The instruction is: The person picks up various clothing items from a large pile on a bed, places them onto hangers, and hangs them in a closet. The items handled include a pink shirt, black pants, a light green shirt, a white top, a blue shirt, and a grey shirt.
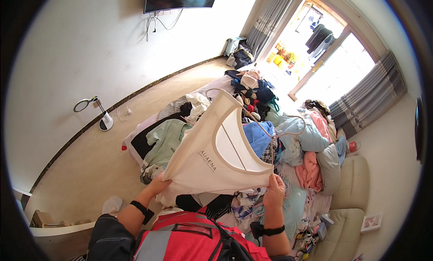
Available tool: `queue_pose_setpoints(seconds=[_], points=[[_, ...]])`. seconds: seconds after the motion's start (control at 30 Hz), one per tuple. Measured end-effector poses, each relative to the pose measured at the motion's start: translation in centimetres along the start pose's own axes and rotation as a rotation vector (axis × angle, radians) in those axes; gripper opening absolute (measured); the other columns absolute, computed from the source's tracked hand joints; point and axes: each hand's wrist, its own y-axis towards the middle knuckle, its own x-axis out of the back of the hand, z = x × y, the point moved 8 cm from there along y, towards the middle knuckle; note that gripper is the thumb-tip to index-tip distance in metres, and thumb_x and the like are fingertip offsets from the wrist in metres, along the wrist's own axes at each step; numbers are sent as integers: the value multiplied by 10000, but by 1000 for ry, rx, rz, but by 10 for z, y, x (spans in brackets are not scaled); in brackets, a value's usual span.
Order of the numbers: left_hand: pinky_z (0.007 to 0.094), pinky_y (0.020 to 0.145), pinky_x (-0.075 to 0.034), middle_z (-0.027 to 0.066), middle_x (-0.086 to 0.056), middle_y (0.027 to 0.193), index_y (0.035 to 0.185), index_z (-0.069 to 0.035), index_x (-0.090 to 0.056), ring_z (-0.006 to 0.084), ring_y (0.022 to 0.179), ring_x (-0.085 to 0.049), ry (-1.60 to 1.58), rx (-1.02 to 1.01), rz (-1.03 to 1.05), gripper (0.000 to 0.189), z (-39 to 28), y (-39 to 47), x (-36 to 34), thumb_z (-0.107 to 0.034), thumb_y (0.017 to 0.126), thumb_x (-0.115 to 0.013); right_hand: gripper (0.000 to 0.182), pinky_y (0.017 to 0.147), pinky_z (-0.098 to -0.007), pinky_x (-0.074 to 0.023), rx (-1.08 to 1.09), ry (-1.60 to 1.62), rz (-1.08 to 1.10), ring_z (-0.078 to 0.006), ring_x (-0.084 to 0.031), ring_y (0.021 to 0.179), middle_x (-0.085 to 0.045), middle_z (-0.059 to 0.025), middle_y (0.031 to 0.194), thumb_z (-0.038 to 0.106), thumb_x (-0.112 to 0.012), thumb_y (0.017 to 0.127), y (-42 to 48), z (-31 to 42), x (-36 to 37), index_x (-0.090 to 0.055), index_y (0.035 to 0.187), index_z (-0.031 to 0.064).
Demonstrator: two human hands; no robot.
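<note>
A cream sleeveless top (189,139) with printed writing on its chest is spread out in front of me. My left hand (160,184) pinches its edge at the lower left. At its right corner, my right hand (274,189) grips the fabric between thumb and fingers. A thin beige hanger (260,127) sits partly inside the top; its hook points right and its lower bar shows through the neck opening. Behind the top, a bed (133,139) is heaped with clothes, including a pale green shirt (165,139) and a blue striped garment (258,134).
Pillows and a pink quilt (309,173) lie along the bed's right side, by a padded headboard (350,183). A white lamp (106,121) stands on the floor at left. Beyond the bed are a suitcase (233,46) and a bright sliding door (319,70). A desk edge (64,231) is at lower left.
</note>
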Motion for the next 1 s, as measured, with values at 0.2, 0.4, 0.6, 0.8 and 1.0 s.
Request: queue_pose_setpoints(seconds=[0.2, 0.4, 0.6, 0.8, 1.0], points=[[317, 878, -481, 71, -678, 1084, 1227, -3, -617, 164, 975, -619, -201, 183, -102, 365, 45, -5, 32, -156, 896, -635, 112, 537, -189, -360, -139, 10, -75, -38, -495, 593, -638, 18, 761, 140, -645, 944, 43, -90, 3, -658, 916, 32], [333, 841, -501, 95, -683, 1071, 1221, 8, -621, 181, 959, -627, -40, 353, -194, 419, 55, -19, 69, -185, 857, -696, 125, 422, -232, -291, -336, -70, -150, -72, -416, 461, -586, 17, 670, 156, -660, 932, 64, -167, -20, -670, 904, 35], [347, 805, -517, 123, -685, 1041, 1178, 26, -618, 195, 904, -640, 38, 353, -287, 476, 75, -15, 116, -201, 788, -771, 83, 499, -241, -377, -504, -115, -187, -88, -485, 546, -598, 20, 708, 126, -681, 885, 84, -241, -70, -680, 911, 47], [345, 822, -519, 108, -685, 1026, 1123, -2, -615, 196, 919, -644, 126, 269, -353, 449, 82, -8, 154, -135, 738, -802, 43, 467, -266, -396, -694, -38, -281, -166, -547, 544, -647, -50, 814, 75, -654, 857, 114, -339, -103, -653, 882, 40], [326, 837, -517, 94, -676, 1039, 1148, -11, -596, 177, 930, -636, 88, 250, -415, 457, 132, 1, 181, -47, 733, -784, 147, 575, -353, -424, -754, 30, -220, -192, -549, 635, -598, -59, 790, 147, -690, 826, 139, -402, -145, -606, 836, 26]])
